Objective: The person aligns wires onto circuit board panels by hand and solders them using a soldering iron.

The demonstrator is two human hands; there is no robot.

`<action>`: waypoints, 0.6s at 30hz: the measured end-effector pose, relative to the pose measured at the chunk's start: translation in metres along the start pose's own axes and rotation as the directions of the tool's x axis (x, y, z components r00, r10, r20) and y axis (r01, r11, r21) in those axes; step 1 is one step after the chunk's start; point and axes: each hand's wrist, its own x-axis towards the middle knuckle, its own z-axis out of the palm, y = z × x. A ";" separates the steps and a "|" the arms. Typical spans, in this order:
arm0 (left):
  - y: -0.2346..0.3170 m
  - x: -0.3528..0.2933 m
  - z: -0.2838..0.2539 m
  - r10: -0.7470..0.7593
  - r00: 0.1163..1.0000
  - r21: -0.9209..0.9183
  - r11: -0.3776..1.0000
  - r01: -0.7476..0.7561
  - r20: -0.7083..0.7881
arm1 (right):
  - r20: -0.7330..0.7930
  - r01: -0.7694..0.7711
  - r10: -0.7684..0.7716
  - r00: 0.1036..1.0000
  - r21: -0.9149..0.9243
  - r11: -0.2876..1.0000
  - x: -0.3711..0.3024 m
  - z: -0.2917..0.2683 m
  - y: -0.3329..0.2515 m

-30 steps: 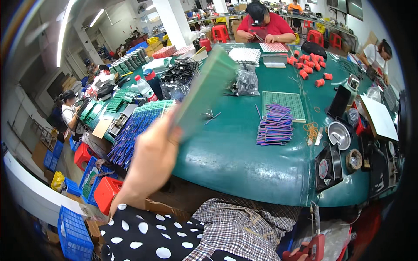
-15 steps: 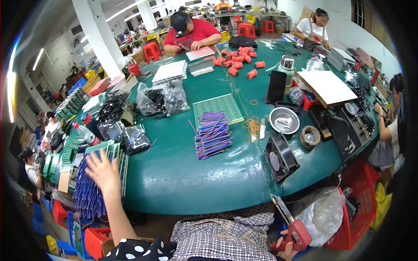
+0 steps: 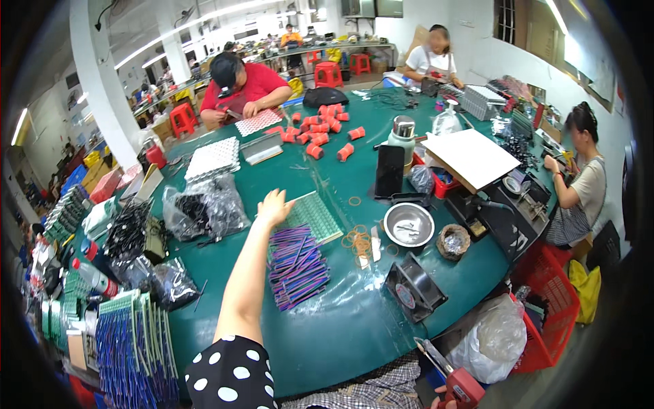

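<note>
My left hand point(image 3: 274, 208) reaches over the green table to the upper left edge of a green circuit board panel point(image 3: 315, 217). Its thumb is apart from the fingers, and nothing shows in it; whether it touches the panel I cannot tell. A pile of blue and purple wires point(image 3: 297, 264) lies against the panel's near side, partly behind my forearm. Low at the right, my right hand point(image 3: 444, 399) is closed on the handle of a red soldering gun point(image 3: 464, 390), its tip pointing up and left. The lower frame edge cuts off part of this hand.
A stack of wired boards point(image 3: 136, 341) stands at the table's left edge. Rubber bands point(image 3: 357, 244), a metal bowl point(image 3: 409, 225) and a black fan point(image 3: 414, 290) lie right of the wires. A red crate point(image 3: 545, 307) stands below the right edge. Co-workers sit across and at right.
My left hand has moved from the wired stack at the left across to the circuit board panel. The view has shifted; my right hand still holds the soldering gun.
</note>
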 end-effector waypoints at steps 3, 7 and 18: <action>-0.018 0.020 -0.006 -0.043 0.972 0.079 0.997 0.025 0.231 | -0.034 -0.069 0.068 0.997 -0.009 0.998 -0.002 -0.003 -0.001; -0.023 0.021 0.002 0.033 0.990 0.028 0.999 -0.037 0.138 | -0.060 -0.180 0.180 0.982 0.001 0.984 -0.011 -0.003 -0.004; 0.050 -0.084 -0.107 0.281 0.914 -0.123 0.937 -0.328 -0.292 | -0.012 -0.347 0.348 0.937 0.053 0.936 -0.038 -0.001 -0.031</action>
